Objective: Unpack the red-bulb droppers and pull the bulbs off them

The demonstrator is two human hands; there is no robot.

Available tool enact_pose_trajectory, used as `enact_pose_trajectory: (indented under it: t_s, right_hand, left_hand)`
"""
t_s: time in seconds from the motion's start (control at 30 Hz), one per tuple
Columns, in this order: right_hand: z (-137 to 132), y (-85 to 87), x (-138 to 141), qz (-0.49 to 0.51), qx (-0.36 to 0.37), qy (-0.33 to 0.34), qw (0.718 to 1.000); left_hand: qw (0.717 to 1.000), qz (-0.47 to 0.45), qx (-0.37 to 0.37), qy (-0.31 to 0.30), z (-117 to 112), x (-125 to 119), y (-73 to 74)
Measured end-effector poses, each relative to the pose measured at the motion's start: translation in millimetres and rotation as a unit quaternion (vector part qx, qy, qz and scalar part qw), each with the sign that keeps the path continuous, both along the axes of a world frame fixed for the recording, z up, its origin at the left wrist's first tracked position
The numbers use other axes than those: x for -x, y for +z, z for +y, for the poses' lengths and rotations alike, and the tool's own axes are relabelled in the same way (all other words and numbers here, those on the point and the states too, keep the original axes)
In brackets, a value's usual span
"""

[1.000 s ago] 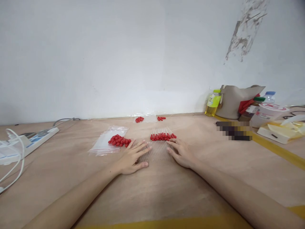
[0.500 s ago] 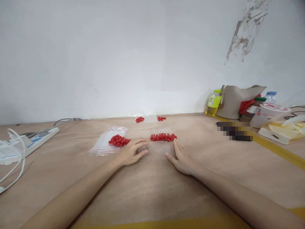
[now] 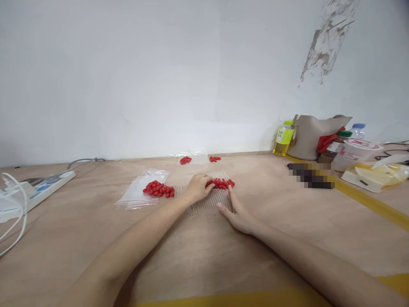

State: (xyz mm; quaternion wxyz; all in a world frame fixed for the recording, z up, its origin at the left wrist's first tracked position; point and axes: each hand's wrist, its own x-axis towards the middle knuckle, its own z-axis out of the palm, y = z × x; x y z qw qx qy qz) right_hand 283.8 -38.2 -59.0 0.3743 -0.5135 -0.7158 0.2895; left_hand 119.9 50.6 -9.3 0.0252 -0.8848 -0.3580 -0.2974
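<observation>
A row of clear droppers with red rubber bulbs [image 3: 223, 183] lies side by side on the table, their thin clear stems [image 3: 211, 202] pointing toward me. My left hand [image 3: 200, 187] reaches over the row's left end, fingers and thumb bent together round a red bulb there; the fingers hide part of the row. Along the right end rests my right hand [image 3: 238, 213], its fingers stretched out and its thumb apart, touching the side of the row. Left of them, a heap of red-bulbed droppers [image 3: 156, 188] lies partly on clear plastic bags [image 3: 132, 196].
Two small groups of red bulbs [image 3: 185, 160] lie at the back by the wall on clear plastic. A white power strip [image 3: 60, 183] with cables is at the left. At the right stand a yellow drink bottle [image 3: 283, 140], a grey bag [image 3: 305, 136] and a plastic cup [image 3: 356, 155].
My left hand has moved right from beside the row onto its left-end bulbs, and its fingers have bent in. My right hand stays at the right end.
</observation>
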Motion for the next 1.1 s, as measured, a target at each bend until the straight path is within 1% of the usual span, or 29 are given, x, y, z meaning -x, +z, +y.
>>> enact_pose_trajectory:
  t_s: [0.1, 0.2, 0.27, 0.33, 0.43, 0.5, 0.57, 0.63, 0.73, 0.8, 0.83, 0.87, 0.93, 1.0, 1.03, 1.1]
  right_hand:
    - [7.1, -8.6, -1.9, 0.074, -0.002, -0.010, 0.997]
    - [13.7, -12.2, -5.7, 0.142, -0.008, -0.030, 0.989]
    - [17.2, -11.3, -9.4, 0.165, -0.016, -0.052, 0.985]
    - [18.9, -7.2, -12.8, 0.172, -0.029, -0.076, 0.982]
    - [15.1, 6.2, -13.7, 0.139, -0.054, -0.114, 0.982]
    - [7.2, 18.3, -10.2, 0.085, -0.067, -0.101, 0.989]
    - [-3.4, 29.4, -3.8, 0.026, -0.075, -0.050, 0.996]
    - [-13.3, 36.1, 4.1, -0.011, -0.077, -0.005, 0.997]
    - [-21.0, 36.2, 13.2, -0.020, -0.086, 0.033, 0.996]
    - [-21.0, 33.5, 14.9, -0.022, -0.101, 0.021, 0.994]
    - [-20.3, 32.7, 14.4, -0.030, -0.115, 0.000, 0.993]
    - [-19.6, 32.6, 13.2, -0.045, -0.134, -0.025, 0.990]
    - [-19.3, 34.3, 10.4, -0.098, -0.184, -0.062, 0.976]
    - [-21.1, 37.3, 8.5, -0.161, -0.240, -0.068, 0.955]
    - [-22.5, 38.4, 8.2, -0.188, -0.266, -0.061, 0.943]
    - [-25.1, 39.0, 8.4, -0.221, -0.309, -0.043, 0.924]
  left_hand:
    - [0.999, -0.033, -0.013, 0.024, -5.7, 3.9, -2.2]
    - [0.996, -0.077, -0.025, 0.036, -18.0, 15.5, -2.0]
    - [0.993, -0.106, -0.036, 0.021, -29.2, 27.8, -0.4]
    - [0.991, -0.120, -0.061, -0.006, -41.3, 40.9, 1.1]
    - [0.985, -0.094, -0.135, -0.050, -58.2, 54.7, -1.8]
    - [0.976, -0.057, -0.192, -0.086, -67.4, 56.7, -7.8]
    - [0.964, -0.008, -0.234, -0.126, -75.1, 53.3, -14.8]
    - [0.954, 0.045, -0.250, -0.160, -81.4, 47.1, -19.4]
    - [0.940, 0.097, -0.261, -0.196, -87.2, 39.6, -18.6]
    - [0.934, 0.107, -0.270, -0.206, -88.3, 38.9, -14.2]
    - [0.934, 0.103, -0.278, -0.197, -88.1, 39.7, -11.6]
    - [0.938, 0.093, -0.287, -0.173, -87.6, 40.9, -8.9]
    - [0.947, 0.066, -0.302, -0.092, -86.5, 43.3, -4.2]
    - [0.951, 0.054, -0.303, -0.021, -85.9, 44.3, -0.7]
    - [0.952, 0.062, -0.299, -0.004, -86.0, 44.2, 0.4]
    - [0.951, 0.095, -0.294, -0.005, -86.9, 43.5, 0.9]
